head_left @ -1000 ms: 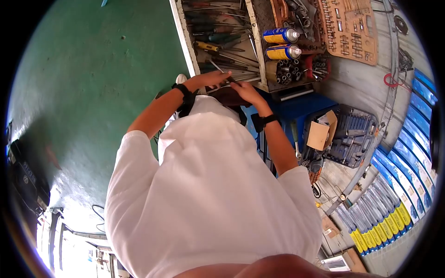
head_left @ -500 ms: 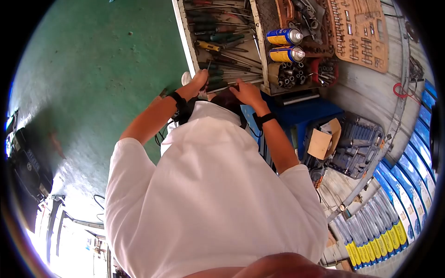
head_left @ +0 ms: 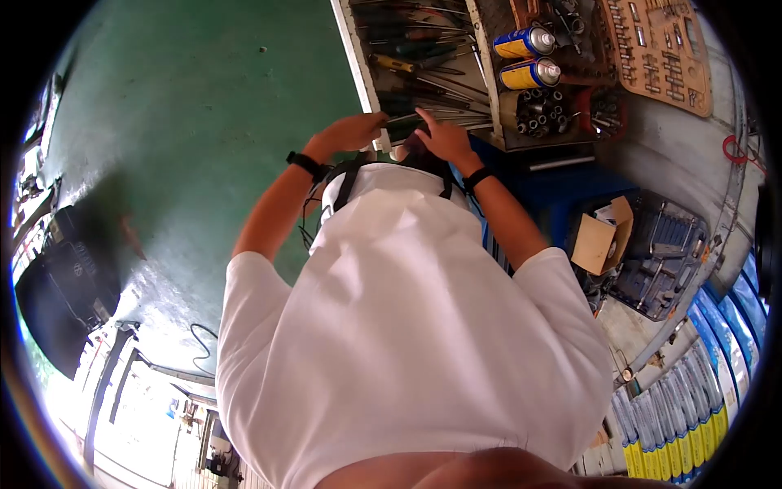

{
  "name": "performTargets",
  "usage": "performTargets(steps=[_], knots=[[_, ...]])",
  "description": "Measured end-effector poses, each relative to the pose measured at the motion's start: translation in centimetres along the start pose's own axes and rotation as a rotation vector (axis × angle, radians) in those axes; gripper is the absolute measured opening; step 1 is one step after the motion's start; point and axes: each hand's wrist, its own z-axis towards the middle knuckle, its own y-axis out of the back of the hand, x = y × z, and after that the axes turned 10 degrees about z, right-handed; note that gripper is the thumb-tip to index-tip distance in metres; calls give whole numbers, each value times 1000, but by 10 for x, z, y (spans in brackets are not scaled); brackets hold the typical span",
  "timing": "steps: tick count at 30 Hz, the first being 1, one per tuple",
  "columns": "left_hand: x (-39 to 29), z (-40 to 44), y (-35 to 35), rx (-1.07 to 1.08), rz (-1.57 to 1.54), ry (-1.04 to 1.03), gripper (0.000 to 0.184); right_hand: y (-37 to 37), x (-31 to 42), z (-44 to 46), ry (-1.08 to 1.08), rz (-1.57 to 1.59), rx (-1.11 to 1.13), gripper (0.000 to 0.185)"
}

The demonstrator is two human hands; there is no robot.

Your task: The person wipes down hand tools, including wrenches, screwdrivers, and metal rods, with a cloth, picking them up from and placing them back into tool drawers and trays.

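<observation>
My left hand point(head_left: 355, 132) is at the near left corner of an open drawer point(head_left: 356, 61), its fingers curled together at the drawer's edge. Whatever they hold, if anything, is hidden. My right hand point(head_left: 446, 140) is over the drawer's near side, index finger stretched out and apart from the thumb, with nothing visible in it. Screwdrivers point(head_left: 411, 34) with dark handles fill the drawer, their shafts pointing mostly right. One has a yellow handle point(head_left: 393, 63). Both wrists wear black bands.
Right of the drawer stand two spray cans point(head_left: 529, 73), a container of sockets point(head_left: 539, 112) and a red container point(head_left: 601, 112). An orange socket case point(head_left: 664, 57) leans beyond. A cardboard box point(head_left: 603, 240) sits by a dark tool case point(head_left: 661, 253). Green floor point(head_left: 212, 106) lies left.
The view has shifted, so the drawer appears further right. My left hand has turned inward over the drawer's corner; the thin shaft by it no longer shows. My right index finger now extends.
</observation>
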Motion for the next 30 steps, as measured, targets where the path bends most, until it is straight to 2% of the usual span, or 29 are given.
performTargets(steps=[1, 2, 3, 4, 6, 8, 9, 10, 12, 16, 18, 21, 28, 30], knots=[[14, 11, -13, 11, 62, -93, 33, -2, -4, 1, -37, 20, -6, 50], [11, 15, -12, 19, 73, -90, 33, -3, -10, 2, -75, 39, -13, 43], [5, 21, -12, 7, 303, -97, 34, -4, -16, 4, -115, 57, -20, 39], [-3, 30, -13, -6, 532, -107, 35, -4, -21, 4, -121, 66, -25, 39], [-8, 49, -13, 2, 588, -64, 36, -3, -32, 5, -253, 101, -31, 41], [6, 74, -26, -277, 676, -102, 35, -4, -44, 6, -270, 111, -60, 40], [11, 84, -31, -328, 510, -12, 38, -5, -49, 7, -281, 119, -85, 38], [19, 92, -37, -319, 516, -16, 38, -4, -51, 7, -287, 128, -88, 38], [34, 105, -44, -454, 384, 17, 35, 1, -52, 13, -278, 227, -44, 42], [27, 112, -35, -468, 444, 93, 30, -15, -62, 32, -324, 303, -32, 45], [33, 121, -34, -636, 495, 139, 36, -26, -67, 41, -308, 310, -37, 46], [27, 130, -25, -650, 554, 167, 26, -21, -65, 43, -350, 358, -27, 45], [31, 144, -22, -587, 667, 130, 29, -30, -83, 40, -397, 437, 11, 45], [31, 141, -17, -450, 746, 190, 33, -35, -82, 37, -408, 391, -37, 43]])
